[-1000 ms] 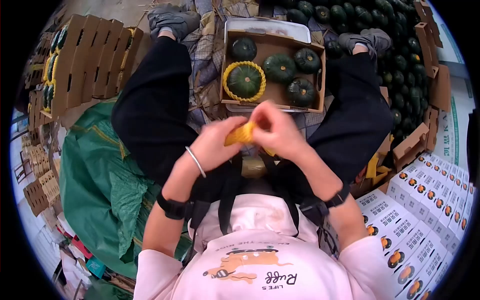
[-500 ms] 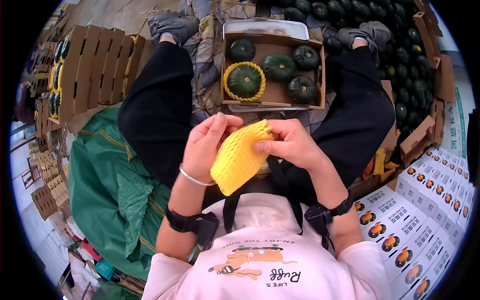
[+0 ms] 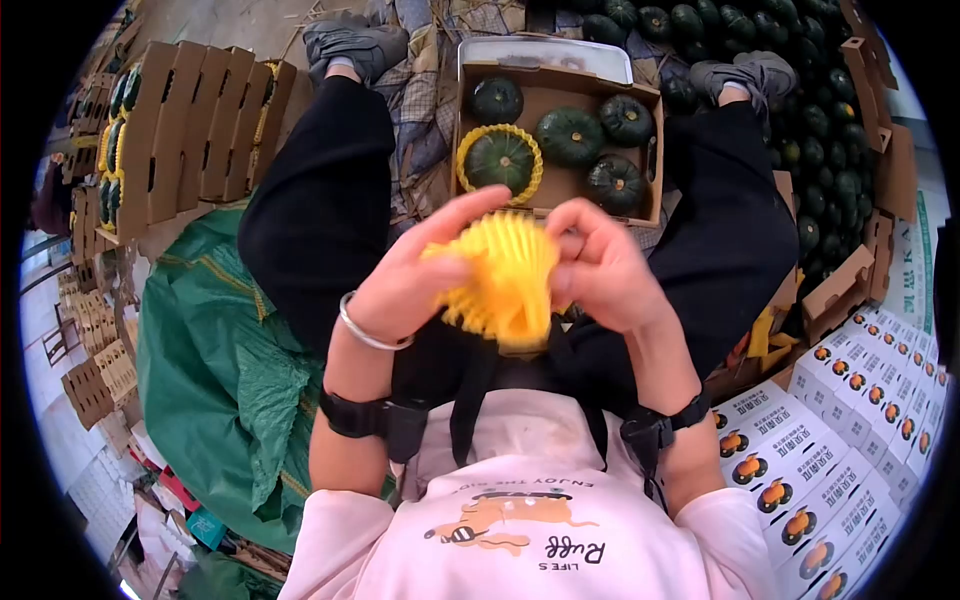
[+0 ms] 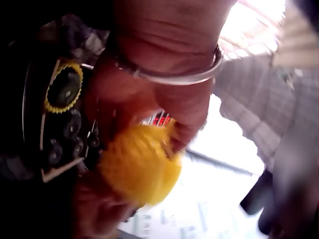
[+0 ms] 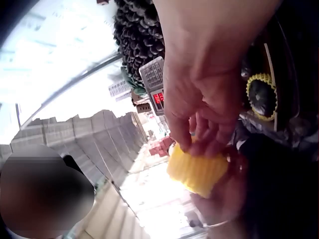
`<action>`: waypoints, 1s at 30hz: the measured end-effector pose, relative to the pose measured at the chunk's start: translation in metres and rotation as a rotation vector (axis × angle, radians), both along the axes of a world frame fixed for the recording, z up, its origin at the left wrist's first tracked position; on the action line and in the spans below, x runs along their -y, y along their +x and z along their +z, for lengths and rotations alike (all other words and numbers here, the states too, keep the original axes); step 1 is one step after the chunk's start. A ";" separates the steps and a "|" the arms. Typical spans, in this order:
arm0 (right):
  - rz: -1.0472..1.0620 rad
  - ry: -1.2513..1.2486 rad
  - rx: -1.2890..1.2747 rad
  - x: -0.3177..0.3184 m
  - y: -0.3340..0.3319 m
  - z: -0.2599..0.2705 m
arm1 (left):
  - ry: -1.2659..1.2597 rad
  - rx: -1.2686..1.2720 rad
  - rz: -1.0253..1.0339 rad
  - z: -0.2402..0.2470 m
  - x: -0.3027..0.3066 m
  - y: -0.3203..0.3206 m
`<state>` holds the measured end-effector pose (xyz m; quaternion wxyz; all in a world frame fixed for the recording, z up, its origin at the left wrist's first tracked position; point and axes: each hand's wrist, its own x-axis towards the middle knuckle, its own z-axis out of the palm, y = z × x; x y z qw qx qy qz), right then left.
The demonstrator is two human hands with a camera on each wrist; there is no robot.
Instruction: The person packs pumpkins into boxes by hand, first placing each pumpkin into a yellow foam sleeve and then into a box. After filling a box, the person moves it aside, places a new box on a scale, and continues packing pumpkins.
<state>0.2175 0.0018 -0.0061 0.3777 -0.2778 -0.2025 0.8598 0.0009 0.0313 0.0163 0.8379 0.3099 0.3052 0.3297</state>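
Both hands hold a yellow foam net sleeve in front of the lap, blurred and partly spread. My left hand, with a silver bangle at the wrist, grips its left side, the thumb lying across the ribs. At the opposite edge my right hand pinches the foam between thumb and curled fingers. The right wrist view shows the ribbed sleeve between the fingertips of both hands. Just beyond them, a cardboard box contains several dark green pumpkins; one pumpkin sits in a yellow foam net.
A metal-topped scale shows behind the box; its red-lit display appears in the right wrist view. Many pumpkins are heaped at far right. Printed white cartons lie at right, a green tarp and stacked boxes at left.
The yellow sleeve went from bunched between the hands to hanging flat from the right hand, and is now spread between both. The left hand has moved onto its side.
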 end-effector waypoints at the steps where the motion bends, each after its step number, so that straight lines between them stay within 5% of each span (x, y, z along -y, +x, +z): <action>1: 0.118 0.049 0.063 0.004 -0.002 -0.005 | -0.092 0.264 0.002 -0.012 -0.002 -0.005; 2: 0.322 0.114 0.003 0.012 -0.007 -0.010 | -0.204 0.520 -0.020 -0.023 -0.004 -0.010; 4: -0.007 0.018 -0.080 0.000 -0.006 -0.020 | -0.135 0.257 0.036 -0.022 -0.010 -0.006; 5: -0.162 0.006 -0.109 -0.020 -0.002 -0.017 | -0.056 -0.124 0.085 -0.012 -0.014 0.000; 6: -0.315 0.006 -0.137 -0.044 0.000 -0.008 | -0.103 -0.157 0.073 -0.028 -0.021 0.006; 8: -0.267 0.076 0.152 -0.105 0.005 -0.040 | 0.017 -0.506 -0.096 -0.059 -0.057 0.012; 11: -0.055 0.494 1.321 -0.190 -0.008 -0.116 | 0.057 -0.767 0.314 -0.164 -0.118 0.042; 13: 0.113 0.517 1.392 -0.217 -0.018 -0.164 | -0.001 -0.893 0.393 -0.248 -0.152 0.058; 15: 0.049 0.583 1.403 -0.206 -0.017 -0.151 | 0.116 -1.031 0.452 -0.216 -0.146 0.065; 17: -0.184 0.743 1.550 -0.177 -0.009 -0.121 | 0.022 -0.610 0.574 -0.172 -0.120 0.050; 21: -0.255 0.723 1.514 -0.092 -0.023 -0.050 | -0.297 0.145 0.602 -0.093 -0.084 0.035; 26: -0.305 0.465 1.201 -0.070 -0.021 -0.037 | -0.512 0.300 0.430 -0.091 -0.046 0.014; 29: -0.271 0.008 0.465 -0.052 -0.022 -0.035 | -0.546 0.297 0.416 -0.060 -0.021 0.012; 30: -0.302 0.051 0.455 -0.047 -0.022 -0.030 | -0.589 0.354 0.353 -0.048 -0.016 0.015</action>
